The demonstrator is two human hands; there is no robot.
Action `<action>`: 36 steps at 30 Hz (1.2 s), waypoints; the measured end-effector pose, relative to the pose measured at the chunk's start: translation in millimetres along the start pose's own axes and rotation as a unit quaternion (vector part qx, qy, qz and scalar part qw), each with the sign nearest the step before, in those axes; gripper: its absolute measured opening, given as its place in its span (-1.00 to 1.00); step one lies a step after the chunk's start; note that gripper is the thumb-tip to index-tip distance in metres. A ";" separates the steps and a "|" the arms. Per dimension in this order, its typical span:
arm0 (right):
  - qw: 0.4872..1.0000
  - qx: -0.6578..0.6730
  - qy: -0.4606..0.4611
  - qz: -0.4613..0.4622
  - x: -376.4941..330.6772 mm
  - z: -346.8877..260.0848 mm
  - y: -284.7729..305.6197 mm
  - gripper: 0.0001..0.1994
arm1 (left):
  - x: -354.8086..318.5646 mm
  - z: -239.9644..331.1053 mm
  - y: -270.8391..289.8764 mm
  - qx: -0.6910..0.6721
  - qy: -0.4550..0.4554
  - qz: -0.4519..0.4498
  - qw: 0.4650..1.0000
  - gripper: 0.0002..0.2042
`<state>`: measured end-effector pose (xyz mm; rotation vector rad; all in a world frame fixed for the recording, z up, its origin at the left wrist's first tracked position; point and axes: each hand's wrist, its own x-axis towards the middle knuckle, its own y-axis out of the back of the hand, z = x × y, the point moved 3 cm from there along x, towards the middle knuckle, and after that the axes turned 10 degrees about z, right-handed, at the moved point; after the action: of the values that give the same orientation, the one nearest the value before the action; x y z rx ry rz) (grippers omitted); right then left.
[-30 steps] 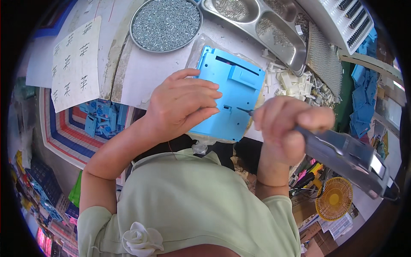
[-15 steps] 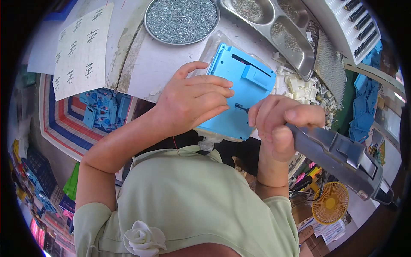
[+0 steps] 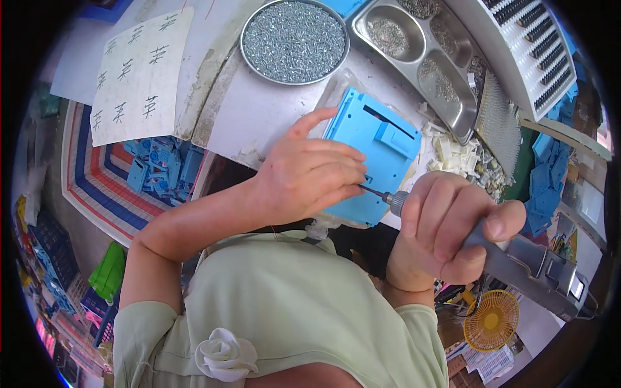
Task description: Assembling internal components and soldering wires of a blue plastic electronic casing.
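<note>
A light blue plastic panel (image 3: 389,169) with slots, small holes and a raised rectangular block lies tilted on the white worktop. My left hand (image 3: 314,171) rests over its left side, fingers stretched across the surface, the thumb near its upper left edge. In my right hand (image 3: 456,223) is a grey electric screwdriver (image 3: 540,271), gripped with the fingers wrapped round its body. Its thin bit points left over the panel, and the tip sits beside my left fingertips. Whether the tip touches the panel or a screw cannot be made out.
Behind the panel stands a round metal dish (image 3: 294,42) full of small screws. A steel compartment tray (image 3: 414,58) holds tiny metal parts, with white plastic pieces (image 3: 456,152) heaped nearby. More blue parts (image 3: 162,165) fill a striped-lined container at left. A yellow fan (image 3: 491,320) stands lower right.
My right hand has drawn the screwdriver back toward me, so its collar and bit now show. The tip has shifted toward my left fingertips. The whole view has shifted slightly.
</note>
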<state>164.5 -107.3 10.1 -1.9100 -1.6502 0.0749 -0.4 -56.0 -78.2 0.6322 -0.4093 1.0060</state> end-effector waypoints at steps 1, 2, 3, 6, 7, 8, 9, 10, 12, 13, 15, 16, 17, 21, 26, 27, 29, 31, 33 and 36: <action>1.000 -0.003 -0.001 0.001 1.1 0.7 -0.3 -0.65 | 0.6 -0.7 0.6 -0.005 0.001 0.007 1.000 -0.76; 1.000 -0.004 -0.005 0.001 2.2 2.0 -1.0 -0.65 | 1.3 -0.9 1.5 -0.006 0.002 0.013 1.000 -0.75; 1.000 -0.004 -0.007 0.000 4.5 3.8 -1.4 -0.66 | 2.4 -1.4 2.3 -0.006 0.003 0.018 1.000 -0.75; 1.000 0.001 -0.015 -0.007 13.5 6.5 -3.3 -0.65 | 8.3 -3.5 6.1 0.009 -0.007 0.026 1.000 -0.73; 1.000 0.004 -0.018 -0.007 16.9 6.8 -3.2 -0.64 | 11.3 -4.1 8.1 0.017 -0.012 0.027 0.999 -0.72; 1.000 0.010 -0.015 -0.002 20.5 7.4 -3.5 -0.65 | 15.2 -5.0 9.7 0.029 -0.013 -0.004 0.999 -0.73; 1.000 0.016 -0.012 0.001 24.3 8.1 -3.9 -0.65 | 20.5 -6.3 13.7 0.041 -0.014 -0.035 0.998 -0.74; 1.000 0.025 -0.005 0.009 29.8 11.1 -5.0 -0.66 | 26.4 -8.2 18.7 0.054 -0.015 -0.065 0.996 -0.76; 0.999 -0.015 0.027 0.024 42.6 22.0 0.3 -0.71 | 53.7 -37.1 40.5 0.156 0.016 0.010 0.988 -0.81; 0.997 -0.057 0.046 0.028 54.0 30.3 4.5 -0.75 | 61.9 -50.3 51.2 0.210 0.036 0.047 0.976 -0.84; 0.993 -0.093 0.068 0.036 69.8 50.0 13.1 -0.76 | 58.9 -80.2 62.7 0.334 0.062 0.002 0.940 -0.88; 0.993 -0.084 0.069 0.040 73.0 62.5 18.2 -0.74 | 56.9 -89.1 65.3 0.394 0.074 -0.020 0.916 -0.90; 0.994 -0.074 0.068 0.044 74.1 70.8 20.4 -0.72 | 56.4 -88.4 65.8 0.382 0.067 -0.003 0.922 -0.90; 0.993 -0.078 0.063 0.064 71.2 79.9 19.3 -0.69 | 53.8 -87.8 63.7 0.363 0.054 0.042 0.929 -0.91; 0.987 -0.133 0.065 0.061 68.4 86.2 18.2 -0.73 | 52.8 -92.6 63.2 0.363 0.074 0.020 0.929 -0.91; 0.981 -0.172 0.064 0.057 67.7 86.9 17.2 -0.74 | 53.1 -91.6 65.5 0.327 0.090 0.002 0.941 -0.92; 0.968 -0.240 0.064 0.044 66.9 86.9 15.7 -0.76 | 52.6 -88.0 65.2 0.218 0.121 -0.015 0.968 -0.92; 0.956 -0.284 0.073 0.025 67.3 89.8 17.6 -0.77 | 53.1 -80.2 60.5 0.073 0.149 -0.016 0.986 -0.90; 0.965 -0.250 0.073 0.025 67.4 85.7 19.1 -0.77 | 55.9 -65.3 57.7 0.084 0.136 -0.033 0.987 -0.89; 0.991 -0.109 0.067 0.026 64.0 70.0 12.4 -0.76 | 50.6 -48.6 56.7 0.115 0.110 -0.035 0.987 -0.88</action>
<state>160.4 -21.1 -31.3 -2.0719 -1.5725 -0.2165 -24.0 30.4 -68.1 0.7282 -0.0767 1.0507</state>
